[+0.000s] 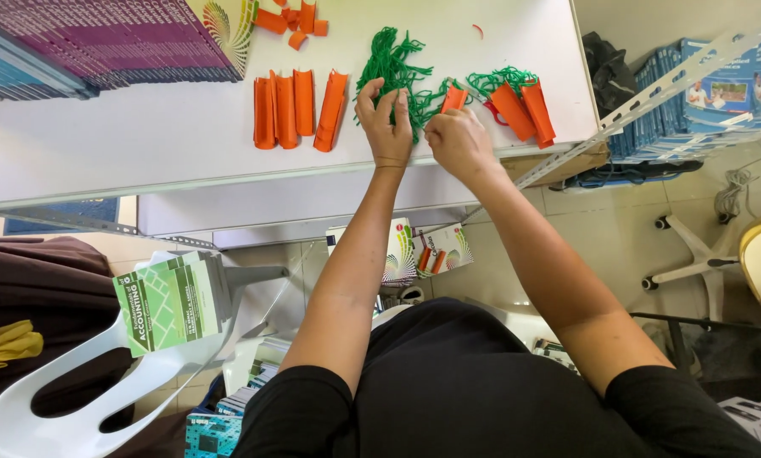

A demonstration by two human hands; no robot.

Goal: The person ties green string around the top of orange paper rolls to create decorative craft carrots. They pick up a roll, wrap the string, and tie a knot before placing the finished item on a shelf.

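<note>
Hands both up at the near edge of the white counter (100, 144). Left hand (386, 123) has its fingers pinched shut in the green yarn pile (393, 64), right hand (458, 140) is closed around a small orange paper roll (453, 97) with yarn at its top. Row of orange rolls (300, 108) sits just left, two finished ones (525, 110) right, stacked books (100, 42) far left

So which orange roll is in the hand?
The one with green yarn at the right hand, roll; the others lie untouched.
</note>
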